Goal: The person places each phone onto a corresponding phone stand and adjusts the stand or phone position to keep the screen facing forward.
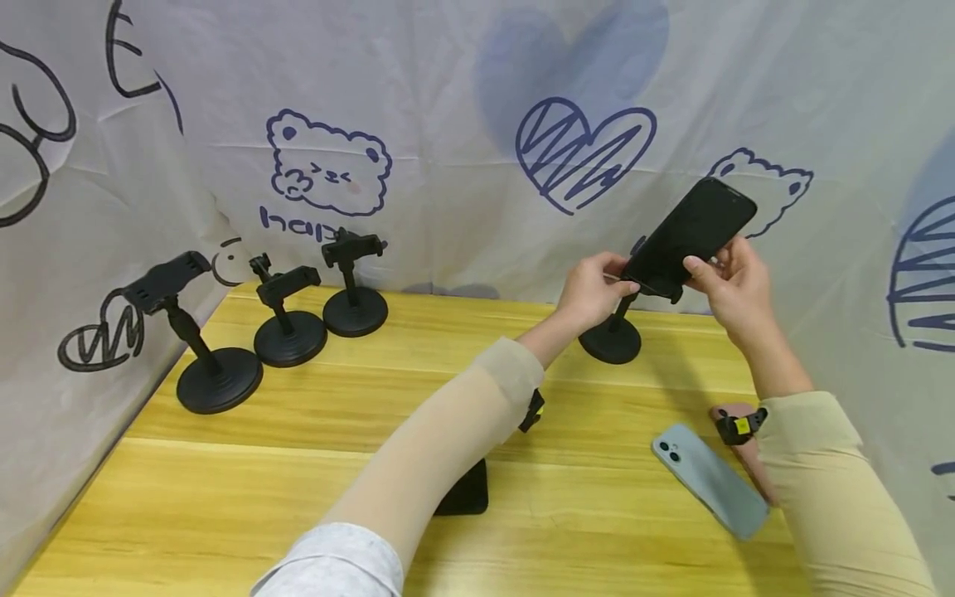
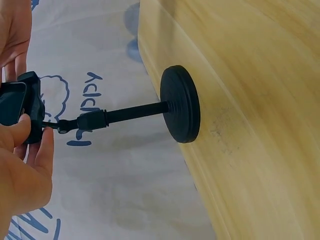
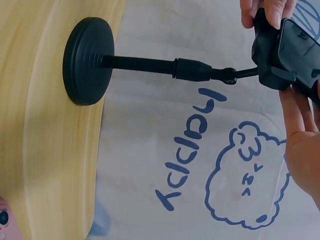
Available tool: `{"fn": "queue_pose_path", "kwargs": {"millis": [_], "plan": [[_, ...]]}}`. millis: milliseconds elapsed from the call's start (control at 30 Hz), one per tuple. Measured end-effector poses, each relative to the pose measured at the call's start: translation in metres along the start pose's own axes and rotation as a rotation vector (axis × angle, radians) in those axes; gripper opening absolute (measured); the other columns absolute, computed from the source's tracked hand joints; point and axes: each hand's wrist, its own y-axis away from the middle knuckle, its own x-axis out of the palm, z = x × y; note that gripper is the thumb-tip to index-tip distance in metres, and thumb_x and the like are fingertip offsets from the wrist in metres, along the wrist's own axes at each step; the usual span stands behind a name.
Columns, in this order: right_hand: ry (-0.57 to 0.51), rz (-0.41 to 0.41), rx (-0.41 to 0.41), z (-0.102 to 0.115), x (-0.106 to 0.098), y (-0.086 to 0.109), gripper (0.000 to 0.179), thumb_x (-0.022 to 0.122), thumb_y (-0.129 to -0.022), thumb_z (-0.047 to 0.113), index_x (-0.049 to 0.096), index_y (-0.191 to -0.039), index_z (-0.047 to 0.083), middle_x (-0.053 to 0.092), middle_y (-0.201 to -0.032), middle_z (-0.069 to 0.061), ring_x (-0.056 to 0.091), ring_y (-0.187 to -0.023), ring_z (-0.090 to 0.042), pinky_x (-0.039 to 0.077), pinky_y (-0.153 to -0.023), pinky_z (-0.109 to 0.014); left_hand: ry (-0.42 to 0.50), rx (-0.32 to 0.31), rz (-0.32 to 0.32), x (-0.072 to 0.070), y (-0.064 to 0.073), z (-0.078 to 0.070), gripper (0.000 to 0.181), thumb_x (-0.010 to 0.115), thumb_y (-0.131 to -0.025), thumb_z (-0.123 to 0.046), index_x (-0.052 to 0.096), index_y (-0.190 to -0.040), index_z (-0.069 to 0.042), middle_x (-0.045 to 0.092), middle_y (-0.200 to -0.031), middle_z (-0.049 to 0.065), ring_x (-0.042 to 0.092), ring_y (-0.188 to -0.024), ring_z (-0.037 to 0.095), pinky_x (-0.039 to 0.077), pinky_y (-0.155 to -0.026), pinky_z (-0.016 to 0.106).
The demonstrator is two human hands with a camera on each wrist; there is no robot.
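Observation:
A black smartphone [image 1: 690, 228] leans with its lower end in the clamp [image 2: 35, 112] of a black phone stand [image 1: 612, 338], whose round base rests on the table near the wall. My left hand [image 1: 593, 292] pinches the clamp at its left end, thumb in front and fingers behind. With thumb and fingers, my right hand [image 1: 737, 290] holds the phone by its lower right edge. The right wrist view shows the phone [image 3: 300, 50] between the clamp's grips, with the left fingertips above it and the right hand [image 3: 305, 155] below.
Several more black phone stands, including a front one [image 1: 216, 377], line the table's left side. A light blue phone [image 1: 712, 479] lies camera side up beside a pink phone [image 1: 757, 464], partly under my right sleeve. Another black phone [image 1: 466, 491] is half hidden by my left arm.

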Motion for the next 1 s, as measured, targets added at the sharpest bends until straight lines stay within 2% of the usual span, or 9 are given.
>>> {"fn": "queue_pose_path", "kwargs": {"millis": [200, 300, 733, 933, 1000], "plan": [[0.059, 0.013, -0.012, -0.003, -0.004, -0.001, 0.028, 0.067, -0.098, -0.003, 0.061, -0.122, 0.011, 0.072, -0.106, 0.006, 0.072, -0.090, -0.005, 0.058, -0.078, -0.017, -0.110, 0.074, 0.022, -0.001, -0.001, 0.000, 0.027, 0.074, -0.099, -0.015, 0.072, -0.125, -0.012, 0.074, -0.111, -0.001, 0.067, -0.093, 0.007, 0.053, -0.077, 0.014], [0.097, 0.023, -0.015, -0.004, -0.006, -0.002, 0.029, 0.066, -0.099, -0.002, 0.060, -0.124, 0.011, 0.072, -0.106, 0.006, 0.072, -0.091, -0.004, 0.058, -0.078, -0.016, -0.142, 0.092, 0.030, -0.002, -0.001, -0.001, 0.026, 0.073, -0.099, -0.014, 0.072, -0.125, -0.011, 0.074, -0.109, -0.002, 0.066, -0.092, 0.007, 0.052, -0.077, 0.014], [0.249, 0.035, 0.002, -0.002, -0.007, -0.002, 0.033, 0.065, -0.101, 0.002, 0.056, -0.130, 0.014, 0.069, -0.110, 0.012, 0.070, -0.095, 0.000, 0.057, -0.078, -0.013, -0.193, 0.130, 0.046, -0.008, -0.002, -0.001, 0.029, 0.071, -0.101, -0.015, 0.072, -0.129, -0.011, 0.075, -0.114, 0.000, 0.067, -0.094, 0.007, 0.051, -0.077, 0.014], [0.402, 0.050, -0.011, -0.002, -0.006, -0.002, 0.034, 0.065, -0.102, 0.008, 0.054, -0.133, 0.011, 0.065, -0.111, 0.014, 0.069, -0.096, 0.000, 0.056, -0.079, -0.013, -0.223, 0.146, 0.074, -0.013, -0.001, 0.001, 0.033, 0.071, -0.101, -0.016, 0.070, -0.133, -0.012, 0.074, -0.118, 0.000, 0.067, -0.097, 0.008, 0.052, -0.077, 0.014], [0.458, 0.050, 0.004, -0.002, -0.006, -0.002, 0.035, 0.065, -0.102, 0.011, 0.052, -0.135, 0.009, 0.064, -0.114, 0.010, 0.068, -0.096, 0.001, 0.056, -0.079, -0.012, -0.220, 0.147, 0.085, -0.015, -0.002, 0.002, 0.034, 0.071, -0.101, -0.016, 0.069, -0.134, -0.011, 0.074, -0.119, 0.001, 0.067, -0.097, 0.009, 0.053, -0.077, 0.014]]}}
